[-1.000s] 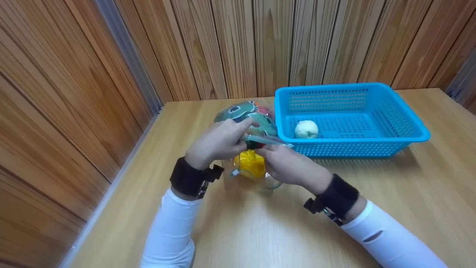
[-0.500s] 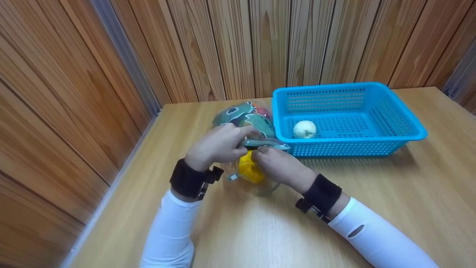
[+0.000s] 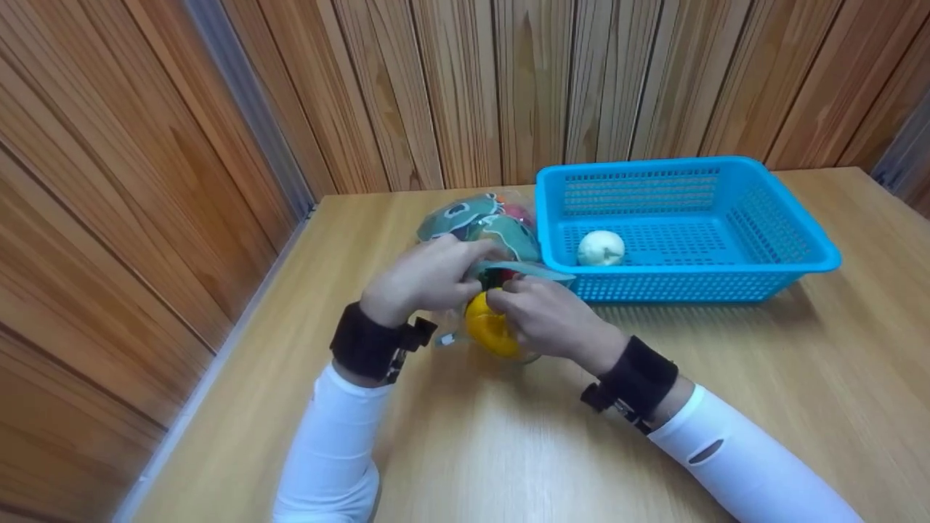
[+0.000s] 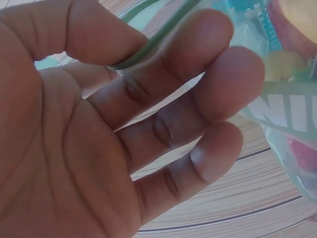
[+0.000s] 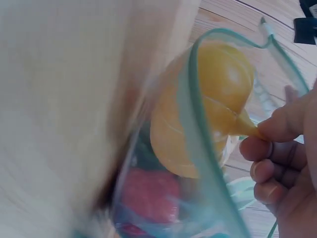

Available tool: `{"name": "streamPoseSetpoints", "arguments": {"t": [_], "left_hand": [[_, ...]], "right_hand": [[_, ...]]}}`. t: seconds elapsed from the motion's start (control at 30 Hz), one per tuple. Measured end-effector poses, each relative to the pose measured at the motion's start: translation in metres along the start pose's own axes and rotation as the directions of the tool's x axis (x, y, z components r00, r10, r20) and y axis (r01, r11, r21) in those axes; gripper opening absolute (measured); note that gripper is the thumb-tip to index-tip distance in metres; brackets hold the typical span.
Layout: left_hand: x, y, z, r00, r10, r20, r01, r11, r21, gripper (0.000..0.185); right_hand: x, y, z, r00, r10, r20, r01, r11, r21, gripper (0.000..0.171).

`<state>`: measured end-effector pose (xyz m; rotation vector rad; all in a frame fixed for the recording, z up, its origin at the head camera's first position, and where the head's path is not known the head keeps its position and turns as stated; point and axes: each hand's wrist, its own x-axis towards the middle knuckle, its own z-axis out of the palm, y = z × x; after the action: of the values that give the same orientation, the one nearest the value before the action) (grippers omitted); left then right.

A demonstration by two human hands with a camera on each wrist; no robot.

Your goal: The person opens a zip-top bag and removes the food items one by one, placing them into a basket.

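A clear zip bag with a green cartoon print lies on the wooden table, its mouth towards me. My left hand pinches the bag's green rim between thumb and fingers. A yellow toy vegetable sits in the bag's mouth. My right hand curls over its top, and in the right wrist view fingertips pinch its stem. The same view shows the yellow toy inside the bag rim, with a red toy deeper in.
A blue plastic basket stands right of the bag and touches it; a white round toy lies in it. Wooden panel walls close the table's left and far sides. Bare tabletop runs along the front and right.
My right hand has slid left from the bag's rim onto the top of the yellow toy. My left hand keeps its pinch on the rim. The view has shifted slightly.
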<state>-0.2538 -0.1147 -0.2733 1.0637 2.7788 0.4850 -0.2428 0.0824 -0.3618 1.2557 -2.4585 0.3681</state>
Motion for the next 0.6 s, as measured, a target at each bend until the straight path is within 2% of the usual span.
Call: {"name": "streamPoseSetpoints", "arguments": {"t": [0.2,0.33,0.47,0.6], "left_hand": [[0.000,0.000,-0.001,0.997,0.010,-0.076,-0.008,1.000,0.027,0.041],[0.000,-0.002,0.000,0.993,0.028,-0.113,-0.025,0.999,0.022,0.040],[0.000,-0.005,0.000,0.992,0.023,-0.124,-0.021,1.000,0.015,0.039],[0.001,-0.006,-0.002,0.993,0.006,-0.117,-0.002,0.999,0.034,0.042]], "right_hand": [[0.000,-0.006,-0.023,0.987,-0.106,-0.119,0.105,0.994,-0.016,0.014],[-0.002,-0.007,-0.044,0.968,-0.147,-0.202,0.155,0.988,0.022,0.016],[-0.006,-0.003,-0.063,0.940,-0.175,-0.293,0.205,0.976,0.075,0.018],[-0.014,0.004,-0.080,0.899,-0.185,-0.396,0.243,0.965,0.101,0.019]]}}
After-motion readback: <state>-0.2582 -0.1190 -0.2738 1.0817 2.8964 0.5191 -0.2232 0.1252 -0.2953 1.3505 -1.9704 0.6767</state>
